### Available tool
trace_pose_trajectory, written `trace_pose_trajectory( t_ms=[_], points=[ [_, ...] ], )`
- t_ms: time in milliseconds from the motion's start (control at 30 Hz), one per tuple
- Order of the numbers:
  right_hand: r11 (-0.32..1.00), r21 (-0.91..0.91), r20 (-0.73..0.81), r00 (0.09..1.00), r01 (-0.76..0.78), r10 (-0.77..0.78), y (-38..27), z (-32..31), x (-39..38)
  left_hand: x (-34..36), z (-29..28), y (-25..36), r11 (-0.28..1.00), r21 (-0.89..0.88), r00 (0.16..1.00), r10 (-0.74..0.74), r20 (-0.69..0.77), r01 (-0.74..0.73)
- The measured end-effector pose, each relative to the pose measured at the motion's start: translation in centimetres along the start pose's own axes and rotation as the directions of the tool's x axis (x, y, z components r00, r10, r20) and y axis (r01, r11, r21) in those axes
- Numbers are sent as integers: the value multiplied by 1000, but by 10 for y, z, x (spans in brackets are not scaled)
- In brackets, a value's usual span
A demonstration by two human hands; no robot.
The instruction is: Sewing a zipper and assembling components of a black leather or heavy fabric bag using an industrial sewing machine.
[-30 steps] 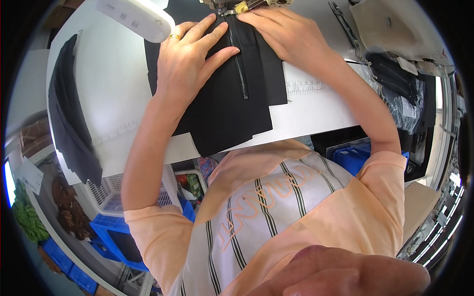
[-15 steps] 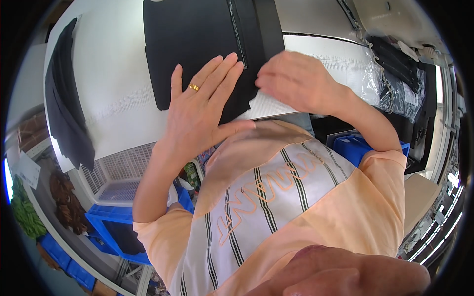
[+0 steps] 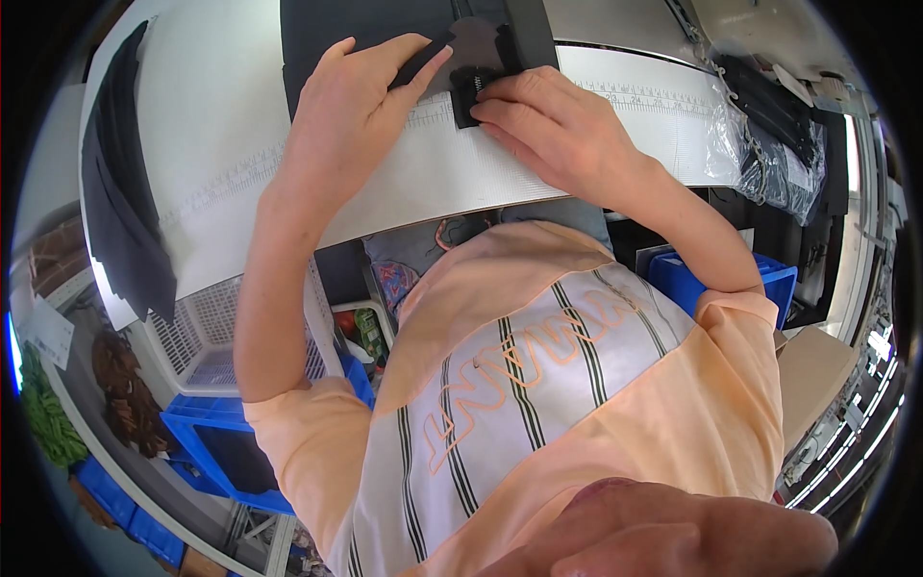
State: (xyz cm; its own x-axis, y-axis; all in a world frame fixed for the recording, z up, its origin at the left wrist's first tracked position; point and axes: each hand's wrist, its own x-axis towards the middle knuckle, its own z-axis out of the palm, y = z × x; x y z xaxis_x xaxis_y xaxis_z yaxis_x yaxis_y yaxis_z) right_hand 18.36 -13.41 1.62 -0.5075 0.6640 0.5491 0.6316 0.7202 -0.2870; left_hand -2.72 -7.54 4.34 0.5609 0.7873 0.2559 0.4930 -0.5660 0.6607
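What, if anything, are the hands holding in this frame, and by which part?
Black fabric: the left hand holds its turned-up near edge between thumb and fingers; the right hand pinches it beside the zipper.

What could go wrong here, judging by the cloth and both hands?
1. The left hand and right hand hold the folded end of a black fabric panel; uneven pull might skew or crease it.
2. The right grip sits right by a dark toothed zipper; cloth could snag on it.
3. A long dark cloth bundle lies along the white table's left edge; a nudge might drop it.
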Motion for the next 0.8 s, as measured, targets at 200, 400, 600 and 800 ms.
trace_pose_trajectory(
  t_ms=[200, 400, 600, 800],
  points=[
    [999, 19, -9, 1000, -29, 29, 4, 1, 0, -2, 2, -3, 1000, -2, 1000, 3, 12, -3],
    [991, -92, -50, 994, 95, -100, -1, 6, -2, -4, -1, 1, 999, -25, 999, -27, 25, 28],
    [984, -131, -38, 991, 122, -128, -7, 6, 3, -4, -13, 7, 998, -54, 999, 23, -32, -25],
    [978, -162, -25, 991, 129, -135, -10, 9, 4, -1, -19, 14, 999, -37, 999, 9, -36, -10]
  ],
)
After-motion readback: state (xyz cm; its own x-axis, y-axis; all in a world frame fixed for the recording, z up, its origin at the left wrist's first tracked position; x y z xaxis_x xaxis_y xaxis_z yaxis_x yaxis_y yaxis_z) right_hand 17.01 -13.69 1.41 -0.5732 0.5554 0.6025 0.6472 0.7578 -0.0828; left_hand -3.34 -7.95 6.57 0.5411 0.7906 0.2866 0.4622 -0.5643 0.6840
